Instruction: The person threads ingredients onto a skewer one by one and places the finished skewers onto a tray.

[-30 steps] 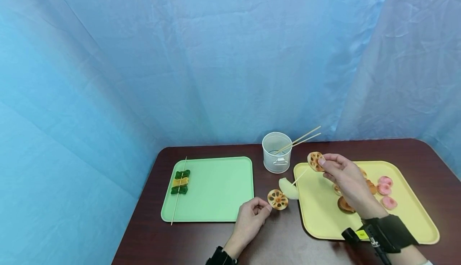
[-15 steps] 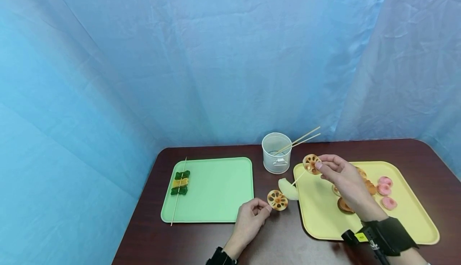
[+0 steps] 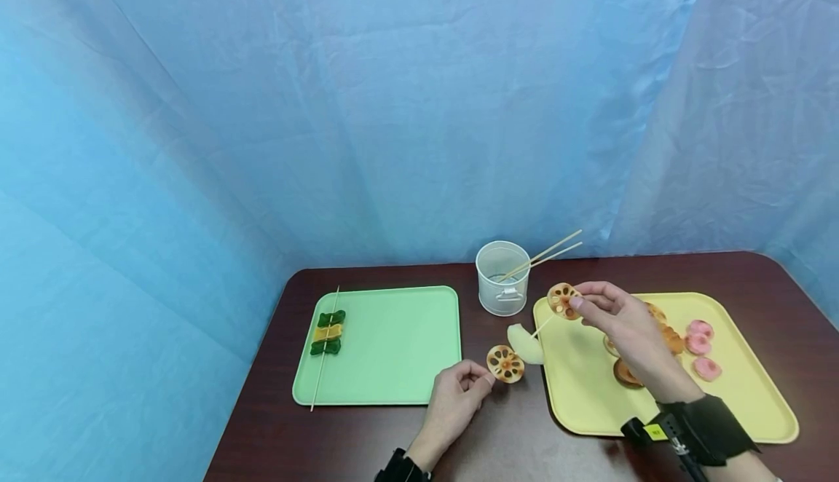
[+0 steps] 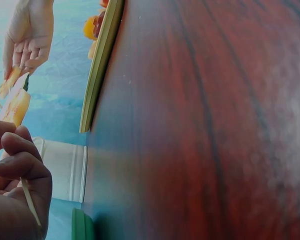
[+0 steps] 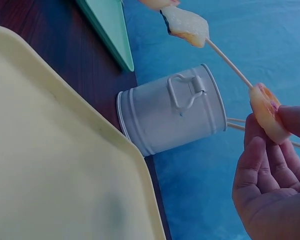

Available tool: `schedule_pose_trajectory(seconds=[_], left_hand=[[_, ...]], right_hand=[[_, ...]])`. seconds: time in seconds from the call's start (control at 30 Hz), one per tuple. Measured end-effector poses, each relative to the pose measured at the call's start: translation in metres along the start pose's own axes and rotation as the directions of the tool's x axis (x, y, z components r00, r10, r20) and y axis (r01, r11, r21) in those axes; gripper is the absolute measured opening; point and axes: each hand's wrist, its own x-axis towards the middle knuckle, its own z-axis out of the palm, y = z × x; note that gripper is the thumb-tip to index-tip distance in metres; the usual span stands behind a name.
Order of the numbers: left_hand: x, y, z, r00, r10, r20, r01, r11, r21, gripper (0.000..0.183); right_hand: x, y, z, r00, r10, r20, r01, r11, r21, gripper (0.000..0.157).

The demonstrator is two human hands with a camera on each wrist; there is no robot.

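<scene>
My left hand (image 3: 455, 402) grips the lower part of a bamboo skewer (image 5: 230, 64). Threaded on it are a browned lotus root slice (image 3: 505, 364), right by my fingertips, and a pale half-moon piece (image 3: 523, 344) with a dark edge in the right wrist view. Between thumb and fingers, my right hand (image 3: 625, 329) pinches another lotus root slice (image 3: 560, 300). That slice is at the skewer's tip, above the yellow tray's far left corner. In the left wrist view, the stick's lower end crosses my curled left fingers (image 4: 25, 165).
On the green tray (image 3: 406, 351) at left lies a skewer with dark green and yellow pieces (image 3: 328, 332). The yellow tray (image 3: 721, 413) at right bears several pink rings (image 3: 699, 340) and browned pieces (image 3: 627, 373). A white bucket (image 3: 501, 296) with bamboo sticks stands behind, between the trays.
My right hand has brought its lotus root slice left and slightly down to the skewer's tip. The left hand and its skewer have stayed nearly still.
</scene>
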Motion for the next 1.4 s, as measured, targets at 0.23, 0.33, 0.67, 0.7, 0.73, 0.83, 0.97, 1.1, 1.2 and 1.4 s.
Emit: schedule_pose_trajectory(seconds=[0.23,0.33,0.67,0.7,0.73,0.83,0.97,1.1,1.2,1.4], left_hand=[[0.001,0.002,0.002,1.0,0.012,-0.008,-0.012,1.0,-0.007,0.015],[0.001,0.003,0.002,1.0,0.016,-0.008,-0.017,1.0,-0.018,0.016],[0.001,0.006,0.004,1.0,-0.005,0.028,0.008,0.994,-0.107,0.013],[0.001,0.007,0.004,0.999,-0.007,0.035,0.011,0.993,-0.119,0.012],[0.001,0.006,0.004,0.999,-0.005,0.038,0.01,0.992,-0.129,0.011],[0.002,0.005,0.002,0.999,0.028,0.028,-0.025,0.994,-0.108,0.01],[0.002,0.005,-0.001,0.996,0.083,-0.019,-0.083,0.996,-0.015,0.011],[0.002,0.005,-0.002,0.996,0.066,-0.054,-0.066,0.998,0.006,0.009],[0.002,0.004,0.0,0.997,0.037,-0.07,-0.039,0.999,-0.023,0.007],[0.001,0.002,0.002,0.997,0.026,-0.068,-0.03,0.997,-0.068,0.007]], right_hand=[[-0.001,0.0,0.009,1.0,-0.004,0.007,0.004,1.0,0.016,0.041],[-0.002,0.001,0.013,1.0,-0.013,0.008,0.013,1.0,0.021,0.04],[-0.003,0.007,0.024,0.998,-0.016,0.063,0.015,1.0,0.022,0.036],[-0.002,0.008,0.024,0.998,-0.013,0.06,0.012,1.0,0.018,0.037],[-0.002,0.008,0.024,0.998,-0.012,0.057,0.011,1.0,0.014,0.037],[-0.003,0.008,0.024,0.998,-0.015,0.057,0.015,1.0,0.007,0.038],[-0.003,0.007,0.024,0.998,-0.017,0.061,0.017,1.0,-0.006,0.038],[-0.002,0.007,0.024,0.998,-0.017,0.056,0.018,1.0,-0.018,0.038],[-0.003,0.007,0.025,0.999,-0.012,0.045,0.013,1.0,-0.021,0.037],[-0.005,0.008,0.03,0.998,-0.004,0.065,0.005,1.0,-0.025,0.037]])
